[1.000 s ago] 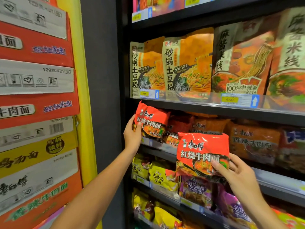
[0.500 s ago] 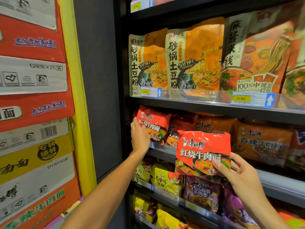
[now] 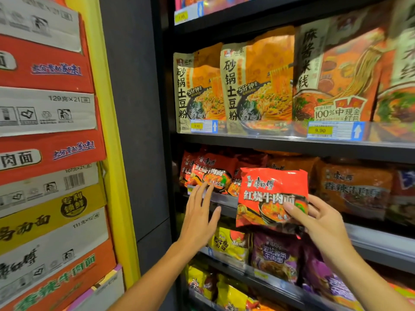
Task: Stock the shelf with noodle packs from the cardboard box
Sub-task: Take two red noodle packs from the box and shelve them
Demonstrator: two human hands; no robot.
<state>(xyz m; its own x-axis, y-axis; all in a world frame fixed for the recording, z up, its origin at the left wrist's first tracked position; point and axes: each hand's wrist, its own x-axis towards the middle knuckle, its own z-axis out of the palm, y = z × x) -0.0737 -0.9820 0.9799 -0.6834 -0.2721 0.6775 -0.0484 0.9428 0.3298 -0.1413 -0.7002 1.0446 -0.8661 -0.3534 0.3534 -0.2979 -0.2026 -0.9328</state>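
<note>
Since a moment ago, left hand (image 3: 199, 212) has let go of the red beef noodle pack (image 3: 211, 175) now on the shelf (image 3: 224, 199), fingers spread. Right hand (image 3: 323, 223) pinches another red pack (image 3: 272, 196), likely next in.

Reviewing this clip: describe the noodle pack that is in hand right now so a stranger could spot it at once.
Start at the dark shelf unit and drop to the second tier from the price-tagged bags. In front of that tier the right hand pinches a red noodle pack by its lower right corner. Unlike the red packs on the shelf, it is held in the air.
</note>
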